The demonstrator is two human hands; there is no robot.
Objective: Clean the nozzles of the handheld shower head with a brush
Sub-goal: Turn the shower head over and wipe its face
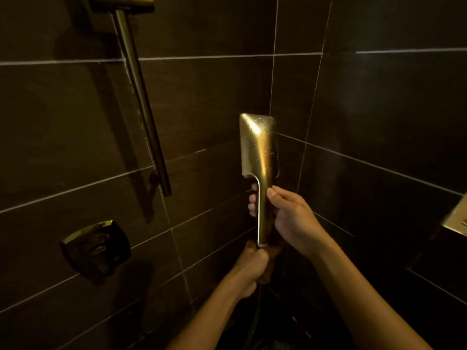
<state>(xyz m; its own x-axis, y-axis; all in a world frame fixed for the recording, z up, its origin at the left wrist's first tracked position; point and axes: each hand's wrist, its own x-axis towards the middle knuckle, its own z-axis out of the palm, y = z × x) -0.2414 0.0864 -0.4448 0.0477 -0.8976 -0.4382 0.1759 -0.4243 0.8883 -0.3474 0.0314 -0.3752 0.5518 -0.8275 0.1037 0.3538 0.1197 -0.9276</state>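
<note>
Both hands (pixel 290 215) around shower head (pixel 259 147)

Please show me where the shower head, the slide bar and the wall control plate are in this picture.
shower head (pixel 259 145): head view, on its shiny back face.
slide bar (pixel 141 102): head view, middle of the rod.
wall control plate (pixel 96 248): head view, centre of the plate.

Dark tiled wall (pixel 214 97) carries a brass slide rail (pixel 141 97); the square brass valve plate (pixel 96 246) sits below it, leftward.
</note>
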